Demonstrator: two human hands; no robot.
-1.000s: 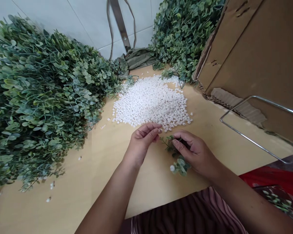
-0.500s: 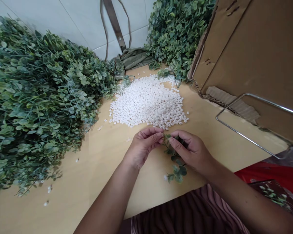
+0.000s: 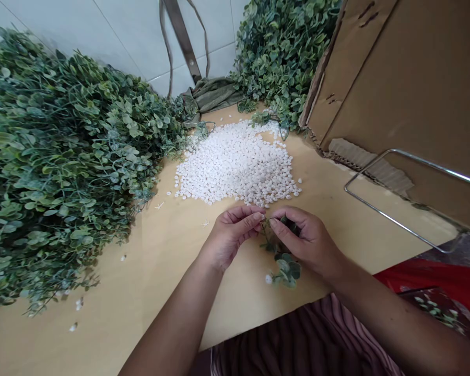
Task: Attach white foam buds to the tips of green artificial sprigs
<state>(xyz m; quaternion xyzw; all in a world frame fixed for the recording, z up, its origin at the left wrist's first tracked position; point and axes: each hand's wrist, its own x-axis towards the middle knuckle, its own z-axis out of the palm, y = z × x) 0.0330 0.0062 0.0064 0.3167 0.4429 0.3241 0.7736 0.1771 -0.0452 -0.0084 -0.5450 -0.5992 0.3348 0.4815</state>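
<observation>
My left hand (image 3: 235,233) is closed in a pinch between thumb and forefinger, with what looks like a small white bead (image 3: 262,216) at the fingertips. Close beside it, my right hand (image 3: 303,235) grips a green artificial leaf sprig (image 3: 285,267) between thumb and fingers. The sprig's lower leaves hang towards me, and a white bead (image 3: 268,279) shows at the end of one twig. Part of the sprig is hidden behind the right fingers. Just beyond both hands lies a heap of small white beads (image 3: 235,162) on the tabletop (image 3: 172,271).
A big pile of artificial greenery (image 3: 62,156) fills the left side; another green bunch (image 3: 285,57) stands at the back. On the right are a cardboard box (image 3: 411,94) and a bent metal wire frame (image 3: 391,211). A few stray beads (image 3: 79,304) lie at front left.
The sprig has turned slightly in the right hand, its lower leaves and end bead shifting up a little. Both hands stay nearly in place, still close together.
</observation>
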